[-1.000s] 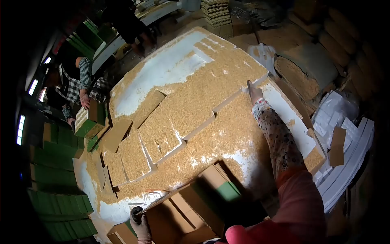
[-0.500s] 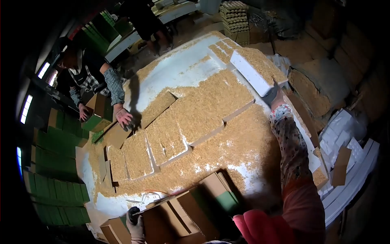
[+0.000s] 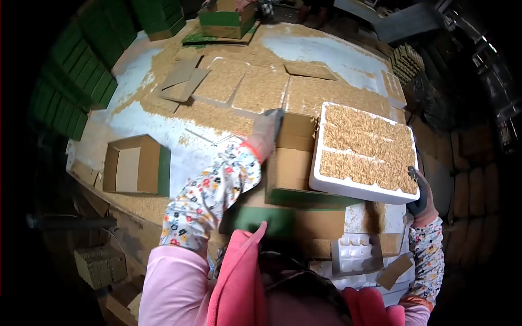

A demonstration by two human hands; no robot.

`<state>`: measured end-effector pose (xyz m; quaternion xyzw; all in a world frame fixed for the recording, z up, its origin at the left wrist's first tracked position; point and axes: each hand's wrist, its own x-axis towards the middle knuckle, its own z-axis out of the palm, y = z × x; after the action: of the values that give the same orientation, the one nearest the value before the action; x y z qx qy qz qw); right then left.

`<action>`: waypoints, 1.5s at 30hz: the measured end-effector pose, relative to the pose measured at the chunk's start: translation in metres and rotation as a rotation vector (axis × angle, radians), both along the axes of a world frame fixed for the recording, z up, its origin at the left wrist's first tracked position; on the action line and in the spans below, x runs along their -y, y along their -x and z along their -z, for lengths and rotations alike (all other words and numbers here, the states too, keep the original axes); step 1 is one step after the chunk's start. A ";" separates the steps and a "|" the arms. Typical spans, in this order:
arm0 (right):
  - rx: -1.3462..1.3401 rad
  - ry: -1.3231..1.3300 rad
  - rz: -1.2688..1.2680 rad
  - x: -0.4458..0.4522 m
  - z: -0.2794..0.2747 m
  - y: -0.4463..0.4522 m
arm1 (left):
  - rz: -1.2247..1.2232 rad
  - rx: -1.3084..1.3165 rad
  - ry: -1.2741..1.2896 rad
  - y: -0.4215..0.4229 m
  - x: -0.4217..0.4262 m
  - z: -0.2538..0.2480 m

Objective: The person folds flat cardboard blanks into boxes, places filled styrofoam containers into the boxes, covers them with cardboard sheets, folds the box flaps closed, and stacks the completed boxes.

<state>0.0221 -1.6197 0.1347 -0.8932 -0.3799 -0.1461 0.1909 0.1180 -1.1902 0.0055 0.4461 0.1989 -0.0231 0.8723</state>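
My right hand (image 3: 420, 190) grips the right edge of a white foam tray (image 3: 364, 149) filled with grain-like husks. The tray lies tilted over the right side of an open green and brown cardboard box (image 3: 293, 157). At that box's left rim, my left hand (image 3: 267, 130) is closed, gloved fingers wrapped on the wall. More husk-covered trays (image 3: 261, 89) lie side by side just beyond the box.
Left stands a second open box (image 3: 133, 165); green boxes (image 3: 81, 62) are stacked behind it. Cardboard pieces (image 3: 185, 79) lie on the husk-strewn table (image 3: 149, 117). A co-worker's hands touch a far box (image 3: 225, 22). An empty foam tray (image 3: 357, 252) sits near my right sleeve.
My right hand has pulled the husk-filled tray from the table's far right to the box. The view has turned, and the open box now stands upright before me with my left hand on it.
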 end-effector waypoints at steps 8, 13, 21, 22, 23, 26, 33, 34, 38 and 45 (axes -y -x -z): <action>-1.218 -0.562 0.578 -0.143 0.077 0.001 | 0.334 0.073 -0.243 0.005 -0.104 0.027; -0.940 -0.654 0.846 -0.210 0.083 0.005 | 0.199 -0.336 -2.035 -0.065 -0.286 0.061; -0.184 -0.241 0.698 -0.247 0.066 0.013 | 0.312 -0.301 -1.775 -0.136 -0.344 0.061; -0.265 -0.266 0.601 -0.260 0.057 0.008 | 0.236 -0.236 -1.719 -0.126 -0.332 0.051; -0.272 -0.347 0.540 -0.274 0.055 0.002 | 0.162 -0.168 -1.658 -0.116 -0.322 0.039; -0.286 -0.456 0.249 -0.313 0.035 -0.032 | 0.047 0.047 -1.584 -0.090 -0.277 -0.002; 0.254 -0.241 0.202 -0.315 -0.041 -0.048 | 0.203 0.416 -0.135 0.087 -0.083 -0.124; 0.232 0.010 0.261 -0.306 -0.036 -0.033 | 0.231 0.451 -0.334 0.103 -0.065 -0.102; -0.322 0.479 0.237 -0.251 0.079 -0.004 | 0.760 0.262 -1.136 0.140 -0.038 -0.073; -0.839 0.039 0.005 -0.238 0.042 -0.034 | 0.970 0.415 -2.186 0.094 0.016 -0.110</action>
<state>0.0558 -1.3816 0.0923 -0.8797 -0.2698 0.2371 0.3117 0.0238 -1.2060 0.1153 0.9701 -0.2179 -0.0953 -0.0483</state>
